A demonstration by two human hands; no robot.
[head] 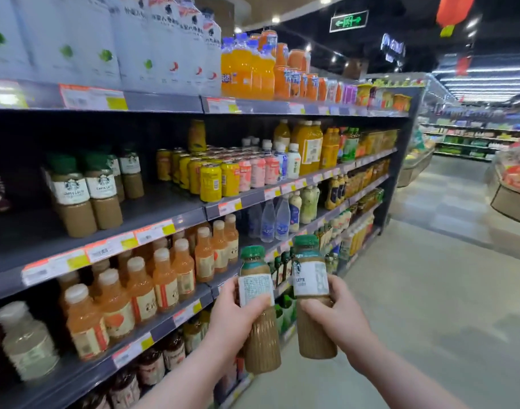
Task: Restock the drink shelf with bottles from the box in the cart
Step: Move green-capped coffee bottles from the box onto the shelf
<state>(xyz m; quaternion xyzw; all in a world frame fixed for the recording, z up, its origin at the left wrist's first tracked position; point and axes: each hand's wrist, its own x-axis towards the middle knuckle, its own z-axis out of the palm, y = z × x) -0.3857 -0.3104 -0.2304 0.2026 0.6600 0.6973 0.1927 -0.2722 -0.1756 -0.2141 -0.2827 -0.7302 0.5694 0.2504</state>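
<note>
Left hand and right hand each grip a latte bottle (green-capped) near the drink shelf.

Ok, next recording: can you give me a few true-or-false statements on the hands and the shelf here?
1. The left hand holds the left bottle and the right hand holds the right bottle. True.
2. On the shelf, matching latte bottles stand left of the yellow cans. True.
3. Both held bottles already stand on that shelf. False: they are in the air in front of the shelves.
4. The held bottles are empty. False: both hold tan liquid.
</note>
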